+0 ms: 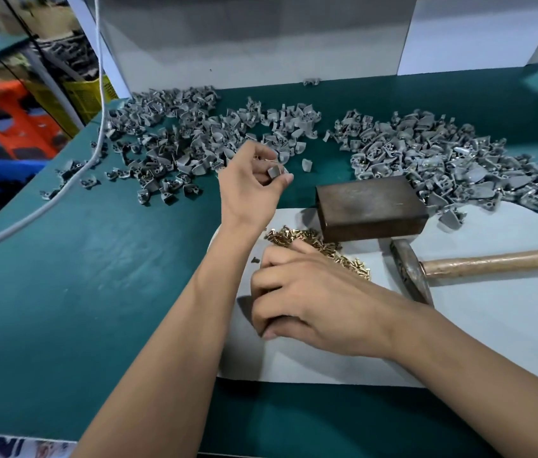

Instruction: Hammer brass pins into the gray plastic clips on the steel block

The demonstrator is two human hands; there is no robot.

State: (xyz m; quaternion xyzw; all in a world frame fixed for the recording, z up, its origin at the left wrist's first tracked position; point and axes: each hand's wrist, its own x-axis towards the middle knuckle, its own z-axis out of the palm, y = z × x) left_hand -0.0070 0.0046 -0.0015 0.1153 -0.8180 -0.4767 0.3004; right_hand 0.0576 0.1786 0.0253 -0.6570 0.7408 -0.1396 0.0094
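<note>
My left hand [251, 180] is raised over the green table and pinches a gray plastic clip [274, 172] between thumb and fingers. My right hand [307, 299] rests palm down on the white sheet, fingers curled at the near edge of the brass pin pile [314, 242]; whether it holds a pin is hidden. The dark steel block [370, 208] lies bare just right of the pins. The hammer [413, 272] lies on the sheet, head toward me, wooden handle pointing right.
Two big heaps of gray clips spread across the back of the table, one at the left [178, 140] and one at the right [442, 160]. A gray cable [72, 180] crosses the table's left edge. Crates stand beyond that edge.
</note>
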